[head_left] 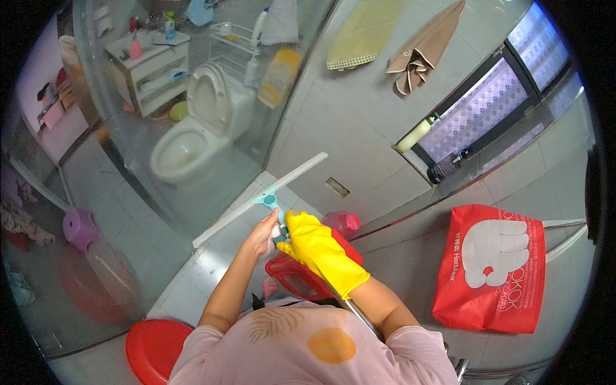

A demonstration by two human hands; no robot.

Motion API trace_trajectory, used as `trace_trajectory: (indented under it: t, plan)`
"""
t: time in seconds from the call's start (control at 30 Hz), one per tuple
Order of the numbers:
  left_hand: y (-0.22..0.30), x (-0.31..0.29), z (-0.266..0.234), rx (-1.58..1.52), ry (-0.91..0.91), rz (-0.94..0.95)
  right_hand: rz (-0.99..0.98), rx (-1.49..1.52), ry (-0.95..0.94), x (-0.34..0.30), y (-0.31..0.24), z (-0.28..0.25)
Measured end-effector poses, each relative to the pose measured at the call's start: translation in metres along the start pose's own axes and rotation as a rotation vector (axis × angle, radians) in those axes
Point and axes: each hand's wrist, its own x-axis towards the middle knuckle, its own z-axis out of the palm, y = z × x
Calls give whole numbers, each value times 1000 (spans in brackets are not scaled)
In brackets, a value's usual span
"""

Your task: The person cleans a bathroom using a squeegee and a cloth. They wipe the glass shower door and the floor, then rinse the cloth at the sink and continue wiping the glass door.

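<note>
A squeegee (270,199) is in front of the person, above grey tiled floor (212,269) beside a glass panel (228,168). Its long pale blade slants from lower left to upper right; its teal handle points back toward the person's chest. The bare left hand (263,232) and yellow-gloved right hand (317,247) both grasp the handle. Whether the blade touches anything is unclear.
</note>
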Motion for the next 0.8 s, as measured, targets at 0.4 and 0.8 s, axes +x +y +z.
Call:
trace_trajectory:
  t: [0.4,0.8]
  plan:
    - [-19,17,-35,-282,-183,31,-87,96,9,22,-14,17]
    - [-27,29,-63,-455,-185,131,450,1450,-302,33,4,26]
